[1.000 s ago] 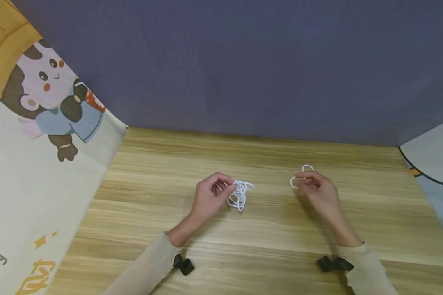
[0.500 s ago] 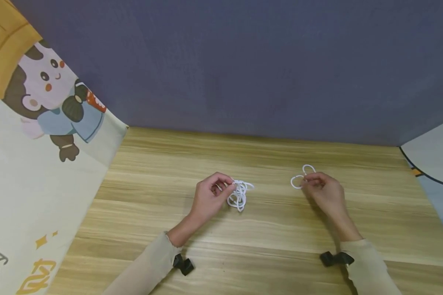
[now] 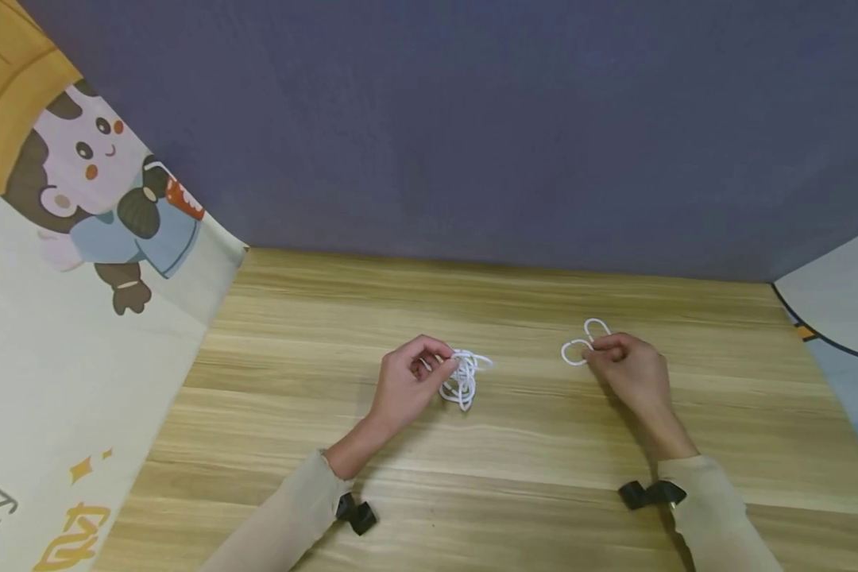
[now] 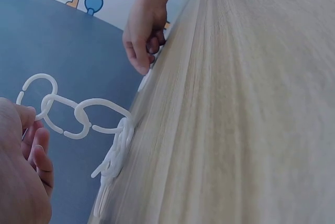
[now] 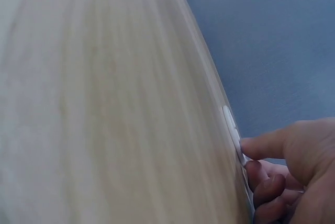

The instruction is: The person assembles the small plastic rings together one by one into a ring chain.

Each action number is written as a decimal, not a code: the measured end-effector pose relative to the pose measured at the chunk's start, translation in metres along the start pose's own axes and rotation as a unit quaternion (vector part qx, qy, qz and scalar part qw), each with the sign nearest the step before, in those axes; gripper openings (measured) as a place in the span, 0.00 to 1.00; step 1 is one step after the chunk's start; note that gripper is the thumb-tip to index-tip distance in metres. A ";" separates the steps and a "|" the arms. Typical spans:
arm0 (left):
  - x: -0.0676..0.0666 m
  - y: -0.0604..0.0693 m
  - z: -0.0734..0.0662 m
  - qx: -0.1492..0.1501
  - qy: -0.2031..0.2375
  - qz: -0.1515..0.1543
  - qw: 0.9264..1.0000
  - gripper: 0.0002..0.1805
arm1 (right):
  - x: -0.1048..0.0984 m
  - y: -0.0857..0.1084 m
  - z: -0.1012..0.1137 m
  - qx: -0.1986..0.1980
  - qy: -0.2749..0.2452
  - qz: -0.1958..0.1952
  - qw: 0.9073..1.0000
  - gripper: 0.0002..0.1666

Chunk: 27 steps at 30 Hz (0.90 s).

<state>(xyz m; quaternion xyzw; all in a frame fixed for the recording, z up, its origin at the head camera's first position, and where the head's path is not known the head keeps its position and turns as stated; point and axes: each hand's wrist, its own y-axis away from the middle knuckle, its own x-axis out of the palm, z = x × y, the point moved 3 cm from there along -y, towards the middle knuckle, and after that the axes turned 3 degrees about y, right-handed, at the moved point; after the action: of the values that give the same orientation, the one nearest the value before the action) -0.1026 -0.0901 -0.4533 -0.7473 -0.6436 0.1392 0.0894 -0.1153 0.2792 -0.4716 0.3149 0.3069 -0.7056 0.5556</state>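
Several white open-ended rings link into a chain. My left hand (image 3: 413, 377) pinches its top ring (image 4: 41, 77) between thumb and forefinger, off the table. Further links of the chain (image 4: 107, 102) slope down from it to a tangled pile (image 3: 462, 389) on the tabletop. Off to the right, two more white rings lie flat, a nearer ring (image 3: 573, 363) and a farther ring (image 3: 595, 321). At the spot where they meet, my right hand (image 3: 632, 377) pinches the nearer ring's edge (image 5: 233, 130) with curled fingers. Its fingertips partly hide the contact.
The wood-grain tabletop (image 3: 515, 453) ends at a dark blue upright panel (image 3: 472, 143) behind. A cartoon-printed sheet (image 3: 36, 334) borders the left side, and a pale printed sheet (image 3: 836, 310) the right. A black wrist strap (image 3: 357, 514) sits on each sleeve.
My right hand has shifted slightly to the right, uncovering more of the two rings, which stay nearly in place. My left hand and the chain have hardly moved.
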 end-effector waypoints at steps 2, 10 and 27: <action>0.000 0.000 0.001 -0.001 -0.001 0.000 1.000 0.05 | 0.000 0.000 0.000 0.005 0.001 0.010 1.000 0.14; 0.001 0.000 0.000 0.006 -0.008 -0.004 1.000 0.06 | 0.001 0.000 0.002 0.018 0.012 0.053 0.998 0.12; 0.001 0.000 0.000 -0.003 -0.005 -0.002 1.000 0.06 | 0.000 0.007 0.016 0.002 -0.028 0.133 0.991 0.12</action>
<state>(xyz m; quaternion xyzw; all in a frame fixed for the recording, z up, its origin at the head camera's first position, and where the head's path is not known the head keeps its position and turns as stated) -0.1026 -0.0896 -0.4533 -0.7455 -0.6461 0.1403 0.0843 -0.1103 0.2653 -0.4627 0.3338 0.2451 -0.6348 0.6523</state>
